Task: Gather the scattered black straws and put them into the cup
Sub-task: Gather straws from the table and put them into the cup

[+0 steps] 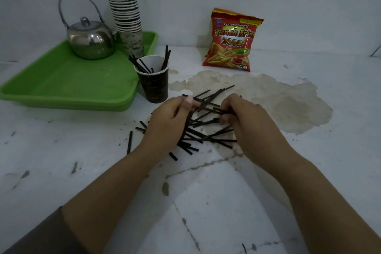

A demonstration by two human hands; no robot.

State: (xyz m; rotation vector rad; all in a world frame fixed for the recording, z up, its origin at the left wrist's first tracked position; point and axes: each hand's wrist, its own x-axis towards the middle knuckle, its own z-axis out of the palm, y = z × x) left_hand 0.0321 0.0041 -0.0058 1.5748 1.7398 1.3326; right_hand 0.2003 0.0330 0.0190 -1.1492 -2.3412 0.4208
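Both hands work the pile of scattered thin black straws (203, 128) at the centre of the worn white painted surface (257, 192); left hand (169, 123) has its grip curled round a few straws w/ thumb up near the far end of the pile; right hand (243, 117) has fingers curled in, pinching several straws from the other side. Likely reason for the two-sided hold: raking loose straws inward so they line up into one bundle, easier to lift than singly. Some straws lie outside the hands, e.g. a lone one off to the left, just apart from the pile.

Dark printed paper cup (153, 82) stands upright just beyond the left hand, touching or nearly touching the corner of the green plastic tray (61, 88); it already holds several straws leaning on its rim, so task looks partly done; most straws not yet in.

On the tray: a shiny round metal teapot (90, 41) and a tall stack of paper cups (125, 4). A red French-fries snack bag (232, 40) leans on the pale wall (309, 6). Surface paint is peeled to a big beige patch right of the pile; scuffs & cracks nearer the person.
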